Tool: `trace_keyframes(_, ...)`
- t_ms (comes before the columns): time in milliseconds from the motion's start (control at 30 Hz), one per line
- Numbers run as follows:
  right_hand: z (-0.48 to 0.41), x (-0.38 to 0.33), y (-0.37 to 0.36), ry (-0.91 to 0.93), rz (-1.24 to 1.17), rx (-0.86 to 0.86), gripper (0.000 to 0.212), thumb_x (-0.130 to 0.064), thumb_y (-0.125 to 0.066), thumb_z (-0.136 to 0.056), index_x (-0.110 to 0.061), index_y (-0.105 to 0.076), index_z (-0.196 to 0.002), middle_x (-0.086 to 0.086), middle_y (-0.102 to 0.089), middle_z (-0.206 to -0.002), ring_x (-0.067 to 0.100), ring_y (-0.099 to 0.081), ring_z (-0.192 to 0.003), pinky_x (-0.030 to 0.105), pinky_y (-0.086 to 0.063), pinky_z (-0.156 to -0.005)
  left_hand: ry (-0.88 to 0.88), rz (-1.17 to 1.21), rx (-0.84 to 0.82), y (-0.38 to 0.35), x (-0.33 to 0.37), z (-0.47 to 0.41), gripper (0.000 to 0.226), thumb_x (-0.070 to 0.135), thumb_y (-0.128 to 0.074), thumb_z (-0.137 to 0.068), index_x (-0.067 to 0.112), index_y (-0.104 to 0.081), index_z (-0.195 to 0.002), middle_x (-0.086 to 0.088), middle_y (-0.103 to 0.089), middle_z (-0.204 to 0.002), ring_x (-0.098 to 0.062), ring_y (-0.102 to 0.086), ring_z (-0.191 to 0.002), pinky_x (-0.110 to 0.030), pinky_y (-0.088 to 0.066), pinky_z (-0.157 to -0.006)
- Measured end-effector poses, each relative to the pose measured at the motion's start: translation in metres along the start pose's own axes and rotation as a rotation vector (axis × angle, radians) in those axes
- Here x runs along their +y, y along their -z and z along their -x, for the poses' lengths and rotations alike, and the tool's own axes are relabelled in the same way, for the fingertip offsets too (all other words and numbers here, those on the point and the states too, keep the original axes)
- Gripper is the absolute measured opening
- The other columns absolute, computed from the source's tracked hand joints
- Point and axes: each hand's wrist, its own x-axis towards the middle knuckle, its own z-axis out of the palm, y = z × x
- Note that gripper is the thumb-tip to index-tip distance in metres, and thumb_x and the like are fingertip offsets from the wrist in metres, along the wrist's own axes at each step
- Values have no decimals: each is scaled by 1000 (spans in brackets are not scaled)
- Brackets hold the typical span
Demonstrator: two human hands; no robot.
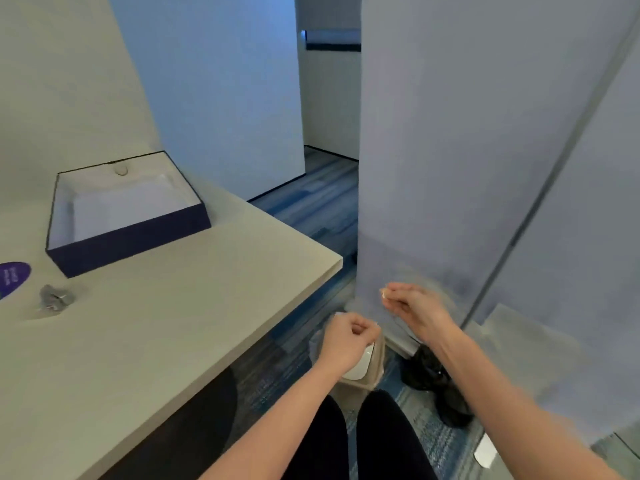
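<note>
My left hand (349, 336) is curled into a fist above a small beige waste bin (378, 362) on the floor, and nothing shows plainly inside the fist. My right hand (414, 306) hovers slightly higher and to the right, thumb and fingers pinching a small pale piece (383, 294). It is blurred and I cannot identify it. A white object (360, 367) lies inside the bin, partly hidden by my left wrist.
A beige desk (194, 306) on the left carries an open dark blue box with white lining (131, 239), a crumpled silvery wrapper (55, 299) and a purple round label (12, 277). A grey partition (450, 168) stands right. A black bag (436, 379) lies on blue carpet.
</note>
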Motion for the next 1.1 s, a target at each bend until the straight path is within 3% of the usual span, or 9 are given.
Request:
trace_keyframes(133,-55,61,16,-110,65,60,15,16,-61,-79,2,-62,-80,18,-63,-78,25,-62,-71,27,-55,-64,179,-40,54,-10,-53,-62,13,21,-71,-83,22,-64,-72,-1,-73,-80,-15,-67,-75,-34,-57,-81)
trace_keyframes(233,-94,105,19,-167,190,74,16,18,-64,-77,1,-63,-78,18,-65,-77,24,-63,-71,24,-56,-61,279,-56,95,-16,-96,-104,17,17,-70,-83,23,-62,-69,-3,-72,-79,-19,-68,-77,-36,-57,-82)
trace_keyframes(433,-168,177,21,-210,505,87,17,9,-64,-77,-8,-65,-76,8,-68,-77,19,-63,-70,27,-57,-69,419,-114,99,-36,-174,-164,3,17,-68,-84,15,-67,-84,-1,-71,-88,-18,-66,-87,-30,-51,-82)
trace_keyframes(567,-199,210,19,-141,747,15,18,3,-62,-80,-14,-65,-78,1,-66,-73,14,-60,-69,27,-53,-71,407,-286,82,-47,-202,-194,10,19,-66,-86,23,-63,-78,6,-68,-84,-15,-64,-88,-33,-50,-84)
trace_keyframes(733,-218,233,21,-18,1025,-77,20,-2,-60,-81,-20,-67,-81,-7,-67,-79,8,-59,-76,7,-38,-60,400,-433,47,-56,-232,-212,8,19,-62,-85,23,-67,-80,6,-71,-87,-17,-65,-88,-39,-53,-82)
trace_keyframes(800,-220,237,23,33,1147,-168,25,1,-55,-78,-21,-67,-80,-4,-68,-80,12,-58,-77,17,-38,-61,341,-473,31,-57,-237,-213,14,14,-58,-86,22,-69,-81,4,-71,-86,-19,-65,-87,-41,-53,-81)
trace_keyframes(900,-226,243,32,100,1327,-285,36,2,-47,-77,-19,-72,-91,-1,-74,-94,19,-64,-89,33,-50,-76,267,-547,-17,-55,-236,-216,26,10,-49,-91,16,-74,-94,0,-73,-96,-20,-65,-94,-33,-51,-82)
trace_keyframes(1000,-230,247,39,143,1442,-356,35,1,-46,-82,-19,-68,-100,2,-71,-102,26,-63,-94,37,-50,-79,211,-583,-63,-51,-237,-218,30,6,-45,-92,14,-73,-101,0,-72,-103,-16,-62,-94,-25,-43,-76)
trace_keyframes(1100,-228,250,39,207,1524,-416,29,1,-45,-85,-14,-61,-104,4,-61,-113,32,-60,-94,38,-46,-74,183,-615,-122,-48,-231,-220,25,5,-41,-95,18,-60,-88,3,-58,-85,-13,-44,-81,-11,-33,-60)
